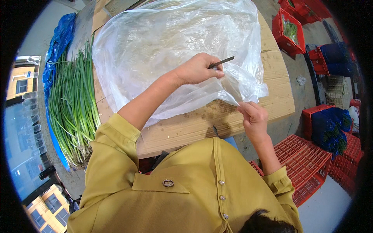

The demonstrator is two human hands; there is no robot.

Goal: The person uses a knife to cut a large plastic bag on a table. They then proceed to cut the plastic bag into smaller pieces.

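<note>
A large clear plastic bag or sheet (174, 40) lies crumpled over the cardboard-covered table before me. Above its near right part is my left hand (201, 68). A thin dark blade, perhaps a knife (225, 61), sticks out to the right between its thumb and fingers; the rest is hidden in the grip. Plastic film also runs up to those fingertips. Lower right, my right hand (254, 121) pinches the near edge of the plastic between thumb and fingers. The film is drawn into folds between the two hands.
Cardboard (180, 132) covers the tabletop. Left of it, a big bunch of green onions (75, 102) lies on blue plastic sheeting (59, 38). On my right stand red plastic crates (303, 157), a crate holding greens (288, 32) and dark blue bags (329, 128).
</note>
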